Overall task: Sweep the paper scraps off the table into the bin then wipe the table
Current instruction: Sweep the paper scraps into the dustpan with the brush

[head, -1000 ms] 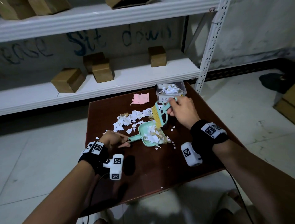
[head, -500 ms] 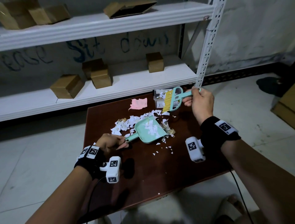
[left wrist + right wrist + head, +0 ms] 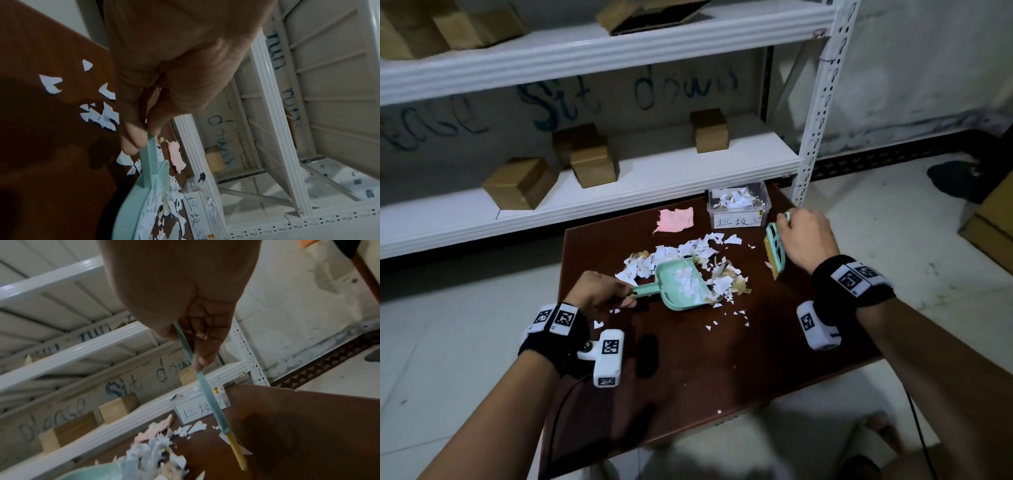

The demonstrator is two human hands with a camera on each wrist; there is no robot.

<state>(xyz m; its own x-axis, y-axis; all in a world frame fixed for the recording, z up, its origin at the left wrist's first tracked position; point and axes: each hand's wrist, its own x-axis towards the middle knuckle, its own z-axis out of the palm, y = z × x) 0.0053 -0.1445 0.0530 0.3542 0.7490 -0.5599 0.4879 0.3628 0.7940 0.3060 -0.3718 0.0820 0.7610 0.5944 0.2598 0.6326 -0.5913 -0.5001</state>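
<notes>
A mint-green dustpan [image 3: 681, 286] with white scraps in it lies on the brown table [image 3: 688, 377]; my left hand [image 3: 599, 291] grips its handle [image 3: 149, 160]. White paper scraps [image 3: 688, 250] are heaped behind and to the right of the pan, with small bits [image 3: 736, 313] in front. My right hand [image 3: 803, 238] holds a mint-green brush [image 3: 775, 250] by its handle, bristles down on the table to the right of the heap. A clear plastic bin [image 3: 738, 209] with scraps inside stands at the table's far edge. A pink cloth [image 3: 675, 219] lies left of the bin.
A white metal shelf unit [image 3: 619, 178] with several cardboard boxes stands right behind the table; its upright post [image 3: 815, 137] rises by the table's far right corner. Pale tiled floor surrounds the table. More cardboard boxes [image 3: 993, 219] sit on the floor at right.
My right hand has brought the brush down from in front of the bin to the table at the right of the heap. The dustpan stays almost still in my left hand.
</notes>
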